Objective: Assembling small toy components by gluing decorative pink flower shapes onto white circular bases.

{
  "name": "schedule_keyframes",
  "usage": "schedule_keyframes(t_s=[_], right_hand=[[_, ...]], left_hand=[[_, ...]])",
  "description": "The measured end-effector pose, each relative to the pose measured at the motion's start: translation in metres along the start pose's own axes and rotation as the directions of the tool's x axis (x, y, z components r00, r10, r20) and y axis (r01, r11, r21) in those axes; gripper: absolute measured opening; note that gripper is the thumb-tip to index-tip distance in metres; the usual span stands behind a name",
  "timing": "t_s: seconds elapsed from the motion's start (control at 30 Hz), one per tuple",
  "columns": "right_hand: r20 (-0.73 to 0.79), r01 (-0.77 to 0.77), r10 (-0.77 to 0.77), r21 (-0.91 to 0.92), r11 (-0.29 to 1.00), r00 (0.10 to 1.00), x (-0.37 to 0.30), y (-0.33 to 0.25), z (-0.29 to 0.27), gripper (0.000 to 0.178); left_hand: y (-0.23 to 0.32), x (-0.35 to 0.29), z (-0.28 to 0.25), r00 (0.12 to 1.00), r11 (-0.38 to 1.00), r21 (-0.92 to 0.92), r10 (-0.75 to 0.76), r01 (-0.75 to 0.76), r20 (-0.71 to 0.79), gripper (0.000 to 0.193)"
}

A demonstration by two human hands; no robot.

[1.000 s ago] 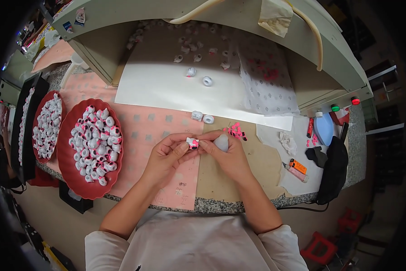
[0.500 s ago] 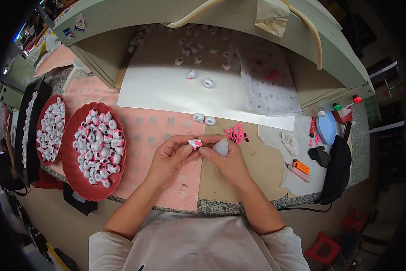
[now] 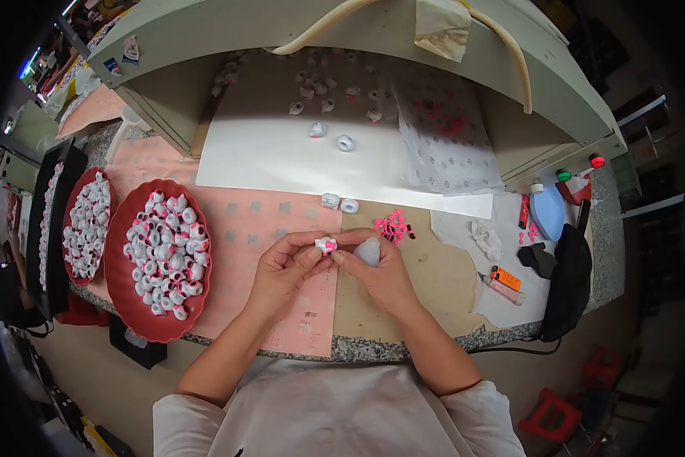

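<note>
A small white figure piece with a pink bow-shaped part (image 3: 326, 245) is pinched between my two hands at the middle of the bench. My left hand (image 3: 278, 274) has thumb and fingers closed on its left side. My right hand (image 3: 384, 278) presses its thumb and fingertip to the other side. A translucent whitish rounded thing (image 3: 369, 251) also sits among the right fingers; its kind is unclear. Just beyond my hands stand two white pieces (image 3: 339, 203). Small pink and black parts (image 3: 394, 227) lie in a pile beside my right hand.
Left are two red scalloped trays (image 3: 159, 333) of white-and-pink pieces and a black tray (image 3: 45, 297). Ahead, a grey hooded box (image 3: 159, 114) covers a white sheet with more pieces. At right lie an orange lighter (image 3: 506, 278), a pink tube (image 3: 502, 290), black cloth (image 3: 568, 282) and a blue dish (image 3: 548, 213).
The whole view has shifted slightly. My hands keep the same hold on the white piece, with hardly any movement.
</note>
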State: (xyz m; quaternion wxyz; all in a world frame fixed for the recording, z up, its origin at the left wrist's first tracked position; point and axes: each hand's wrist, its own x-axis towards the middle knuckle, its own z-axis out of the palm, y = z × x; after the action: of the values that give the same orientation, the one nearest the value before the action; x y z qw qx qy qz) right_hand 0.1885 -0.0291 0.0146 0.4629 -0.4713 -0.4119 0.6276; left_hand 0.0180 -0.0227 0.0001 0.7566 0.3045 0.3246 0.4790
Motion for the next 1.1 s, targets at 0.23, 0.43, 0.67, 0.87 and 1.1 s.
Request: schedule_keyframes(t_s=[0.23,0.43,0.67,0.87,1.1], right_hand=[[0.019,-0.043,0.043,0.003,0.999,0.999,-0.004,-0.002,-0.008,0.023],[0.03,-0.027,0.026,0.03,0.999,0.999,-0.003,-0.006,-0.002,0.024],[-0.014,-0.008,0.008,0.036,0.999,1.0,-0.004,-0.01,-0.021,0.022],[-0.045,0.216,-0.233,-0.234,0.948,0.972,-0.017,-0.027,-0.068,0.015],[-0.344,0.236,-0.542,-0.634,0.737,0.767,-0.068,-0.07,-0.203,0.015]], left_hand=[[-0.001,-0.005,0.012,0.998,0.991,0.123,0.059,-0.057,-0.011,0.027],[0.008,-0.006,0.014,0.994,0.972,0.209,0.112,-0.109,0.0,0.028],[-0.001,0.006,0.027,0.996,0.977,0.197,0.078,-0.084,0.036,0.029],[-0.025,0.023,0.057,0.992,0.973,0.221,0.093,-0.073,-0.082,0.03],[-0.044,0.036,0.09,0.994,0.96,0.278,0.061,-0.034,-0.088,0.027]])
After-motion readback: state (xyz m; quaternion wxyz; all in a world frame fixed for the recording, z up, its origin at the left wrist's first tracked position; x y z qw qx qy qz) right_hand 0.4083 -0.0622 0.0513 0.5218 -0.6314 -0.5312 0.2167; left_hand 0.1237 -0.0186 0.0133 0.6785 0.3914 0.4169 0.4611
